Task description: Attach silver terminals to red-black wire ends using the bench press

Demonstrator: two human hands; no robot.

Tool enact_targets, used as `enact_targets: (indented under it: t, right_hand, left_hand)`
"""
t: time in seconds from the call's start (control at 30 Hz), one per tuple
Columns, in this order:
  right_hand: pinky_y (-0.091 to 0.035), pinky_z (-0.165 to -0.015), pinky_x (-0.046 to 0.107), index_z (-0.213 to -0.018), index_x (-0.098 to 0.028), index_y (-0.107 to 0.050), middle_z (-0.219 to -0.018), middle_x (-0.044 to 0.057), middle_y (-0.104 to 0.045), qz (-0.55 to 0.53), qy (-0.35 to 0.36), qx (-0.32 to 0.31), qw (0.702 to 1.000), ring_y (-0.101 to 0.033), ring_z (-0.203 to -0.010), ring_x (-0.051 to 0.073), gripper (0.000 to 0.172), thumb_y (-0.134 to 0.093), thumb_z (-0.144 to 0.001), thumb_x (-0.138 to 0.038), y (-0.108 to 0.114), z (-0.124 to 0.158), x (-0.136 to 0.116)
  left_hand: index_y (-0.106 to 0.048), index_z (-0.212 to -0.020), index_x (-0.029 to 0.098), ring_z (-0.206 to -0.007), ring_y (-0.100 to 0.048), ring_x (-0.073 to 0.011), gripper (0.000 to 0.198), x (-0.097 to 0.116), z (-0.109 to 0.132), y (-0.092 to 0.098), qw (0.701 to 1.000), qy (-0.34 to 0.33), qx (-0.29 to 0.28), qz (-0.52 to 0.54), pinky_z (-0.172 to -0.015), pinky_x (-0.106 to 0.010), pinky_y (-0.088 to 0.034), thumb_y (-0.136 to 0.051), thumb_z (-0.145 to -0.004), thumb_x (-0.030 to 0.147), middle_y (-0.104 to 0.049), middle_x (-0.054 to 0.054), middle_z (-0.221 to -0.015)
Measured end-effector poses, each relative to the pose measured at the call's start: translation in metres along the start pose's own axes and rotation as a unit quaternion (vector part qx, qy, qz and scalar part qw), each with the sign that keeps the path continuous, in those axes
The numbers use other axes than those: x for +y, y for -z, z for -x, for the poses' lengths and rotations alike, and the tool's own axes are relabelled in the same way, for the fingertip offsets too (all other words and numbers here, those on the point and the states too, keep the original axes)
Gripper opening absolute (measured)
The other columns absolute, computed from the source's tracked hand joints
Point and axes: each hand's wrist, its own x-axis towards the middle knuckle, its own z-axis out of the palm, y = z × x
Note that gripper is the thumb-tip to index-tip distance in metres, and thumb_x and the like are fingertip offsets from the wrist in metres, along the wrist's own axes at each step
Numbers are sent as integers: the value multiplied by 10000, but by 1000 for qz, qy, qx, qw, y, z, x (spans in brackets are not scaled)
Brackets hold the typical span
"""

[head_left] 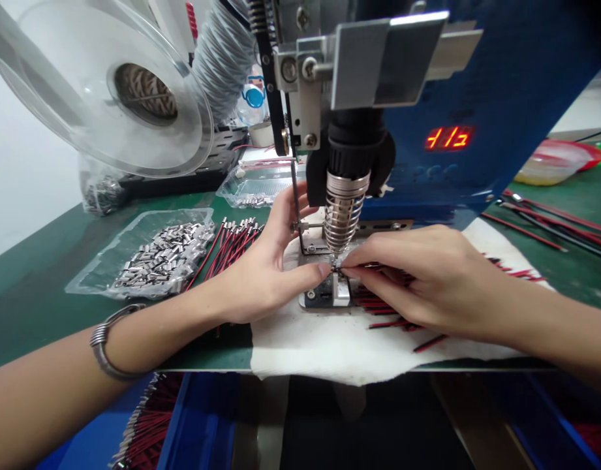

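Note:
My left hand (265, 274) has its fingers stretched out and spread behind a thin upright rod of the machine. Its thumb tip presses at the small metal fixture (341, 294) under the spring-wrapped machine head (346, 202). From the other side, my right hand (422, 281) is closed in a pinch at the same spot. What sits between its fingertips is too small and hidden to make out. Red and black wires (383, 303) lie beneath my right hand, partly covered by it. A white cloth (300, 346) spreads under the fixture.
Left of my left hand lie a clear tray (87, 277) of small metal parts and a bundle of red-black wires (231, 245). Behind are another clear tray (226, 189) and a transparent exhaust hood (85, 85). The blue machine body (476, 78) rises at right. Below the edge stands a blue bin (202, 418).

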Motion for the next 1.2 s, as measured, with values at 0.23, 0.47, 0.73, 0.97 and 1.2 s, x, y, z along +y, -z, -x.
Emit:
enact_targets:
  t: [0.23, 0.47, 0.73, 0.97, 1.2]
  right_hand:
    - [-471, -559, 312, -947, -196, -706, -788, 21, -762, -6, -9, 4, 1000, -681, -603, 169, 145, -574, -980, -147, 1, 0, 0]
    - [-454, -560, 318, -924, -178, -702, -765, 18, -746, 12, 4, 10, 1000, -661, -606, 167, 144, -574, -981, -144, -1, 1, -1]
    - [-476, -594, 315, -876, -202, -682, -835, 34, -777, 90, 40, 0, 995, -709, -706, 179, 241, -508, -1041, -188, -1, 2, -3]
    - [-485, -593, 330, -842, -174, -691, -840, 69, -777, 105, 56, 7, 993, -719, -695, 194, 273, -499, -1036, -164, -2, 2, -4]
    - [-472, -567, 337, -850, -137, -710, -859, 94, -780, 124, 73, 13, 989, -720, -688, 206, 233, -534, -1000, -111, -1, 4, -4]
  left_hand:
    - [-290, -1564, 375, -1564, -294, -340, 846, 1, 1, 0, 1000, 11, 5, -6, -1308, -604, -267, -746, -856, 294, -359, -69, -1655]
    - [-253, -1581, 358, -1576, -276, -342, 869, 1, 1, 0, 1000, 18, 1, -2, -1312, -602, -266, -736, -863, 283, -314, -85, -1680]
    - [-291, -1570, 393, -1564, -297, -346, 824, 0, 1, 0, 1000, 14, -8, 11, -1305, -596, -281, -736, -880, 311, -329, -52, -1672]
    - [-231, -1602, 366, -1576, -270, -357, 889, 2, 2, 0, 999, 35, -10, 13, -1285, -587, -328, -733, -873, 285, -256, -74, -1713]
    - [-215, -1606, 385, -1570, -289, -344, 889, -3, 1, 3, 1000, 13, -20, 7, -1301, -602, -290, -720, -879, 296, -269, -68, -1708]
